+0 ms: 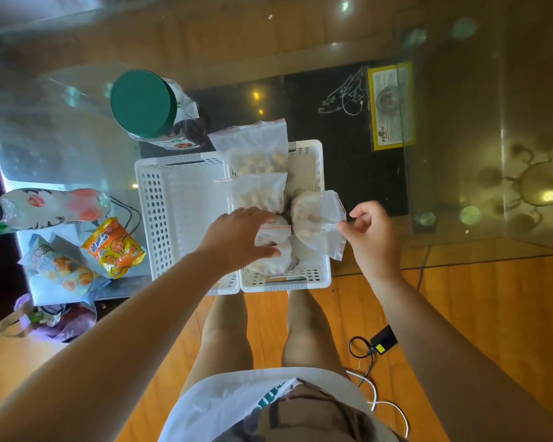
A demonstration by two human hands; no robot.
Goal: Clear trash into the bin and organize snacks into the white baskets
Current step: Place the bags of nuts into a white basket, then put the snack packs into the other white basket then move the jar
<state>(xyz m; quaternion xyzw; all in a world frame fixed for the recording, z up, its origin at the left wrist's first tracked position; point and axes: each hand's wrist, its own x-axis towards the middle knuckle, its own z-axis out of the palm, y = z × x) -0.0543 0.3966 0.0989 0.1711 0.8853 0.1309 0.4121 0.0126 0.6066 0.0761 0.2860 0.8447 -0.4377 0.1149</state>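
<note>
On the glass table, two white baskets sit side by side. At the right basket's 6 o'clock end, the left hand presses spread fingers on a snack bag. At 3 o'clock, the right hand pinches another bag's edge.

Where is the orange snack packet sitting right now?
In the head view, the orange snack packet lies on the glass table, left of the empty white basket, below the plastic bottle, and beside a pale snack bag.
</note>
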